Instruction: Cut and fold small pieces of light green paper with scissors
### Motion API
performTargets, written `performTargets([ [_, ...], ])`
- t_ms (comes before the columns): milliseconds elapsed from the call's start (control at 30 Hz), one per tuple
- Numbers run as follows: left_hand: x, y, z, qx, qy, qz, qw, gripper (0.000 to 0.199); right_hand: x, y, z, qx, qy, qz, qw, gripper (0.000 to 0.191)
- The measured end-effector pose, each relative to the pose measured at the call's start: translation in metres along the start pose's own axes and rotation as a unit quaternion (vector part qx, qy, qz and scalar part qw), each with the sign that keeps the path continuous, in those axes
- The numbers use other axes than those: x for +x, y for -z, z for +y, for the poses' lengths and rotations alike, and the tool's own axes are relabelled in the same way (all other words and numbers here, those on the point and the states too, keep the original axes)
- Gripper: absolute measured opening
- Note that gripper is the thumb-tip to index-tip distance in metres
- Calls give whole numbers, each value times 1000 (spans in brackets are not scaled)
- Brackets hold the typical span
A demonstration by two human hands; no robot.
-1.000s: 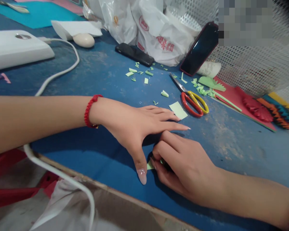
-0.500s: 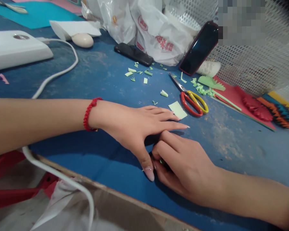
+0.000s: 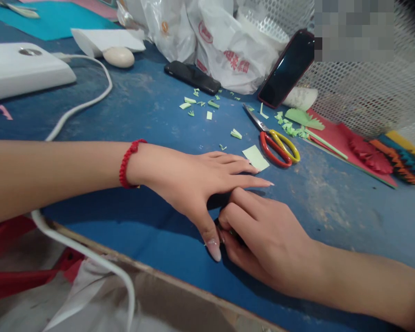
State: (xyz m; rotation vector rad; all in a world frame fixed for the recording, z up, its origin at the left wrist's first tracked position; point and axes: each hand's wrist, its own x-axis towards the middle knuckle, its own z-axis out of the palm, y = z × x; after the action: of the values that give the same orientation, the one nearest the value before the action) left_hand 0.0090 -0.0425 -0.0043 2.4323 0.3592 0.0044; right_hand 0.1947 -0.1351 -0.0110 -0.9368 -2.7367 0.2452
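My left hand (image 3: pixel 197 184), with a red braided bracelet (image 3: pixel 127 165) at the wrist, is spread on the blue table with its fingers apart. One of its fingertips meets a small pale green paper piece (image 3: pixel 256 159). Close against the left thumb, my right hand (image 3: pixel 266 235) is curled with thumb and index finger pinched together. Whatever lies between those fingers is mostly hidden; I cannot make it out. Beyond the left fingertips lie scissors (image 3: pixel 275 146) with one red and one yellow handle, and green paper scraps (image 3: pixel 213 104) are scattered near them.
A black phone (image 3: pixel 192 77) lies before white plastic bags (image 3: pixel 228 46); another phone (image 3: pixel 286 68) leans upright. Red paper (image 3: pixel 332 129) and folded colored paper (image 3: pixel 406 157) are at right. A white device (image 3: pixel 27 71) with a white cable (image 3: pixel 105 83) is at left. The table edge (image 3: pixel 180 283) runs below.
Both hands stay almost in the same place and pose. The view has shifted very slightly; the scissors and paper scraps lie as before.
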Motion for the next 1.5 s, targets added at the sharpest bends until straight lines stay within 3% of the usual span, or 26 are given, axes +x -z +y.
performTargets([
  [200,1,3,0,4,-4,-18,1000,109,-1,0,0,-3,-1,8,1000,21],
  [433,-1,3,-1,-13,-10,1,1000,102,-1,-1,0,3,-2,8,1000,22],
  [667,1,2,1,10,5,-25,1000,103,-1,0,0,8,-2,8,1000,21],
  [933,0,3,0,-24,7,-4,1000,101,-1,-1,0,6,2,6,1000,22],
  [1200,1,6,4,25,11,-38,999,98,0,-1,1,0,7,12,1000,24],
  [1500,-1,9,5,28,-4,-40,999,101,1,-5,-1,-16,14,29,999,21],
])
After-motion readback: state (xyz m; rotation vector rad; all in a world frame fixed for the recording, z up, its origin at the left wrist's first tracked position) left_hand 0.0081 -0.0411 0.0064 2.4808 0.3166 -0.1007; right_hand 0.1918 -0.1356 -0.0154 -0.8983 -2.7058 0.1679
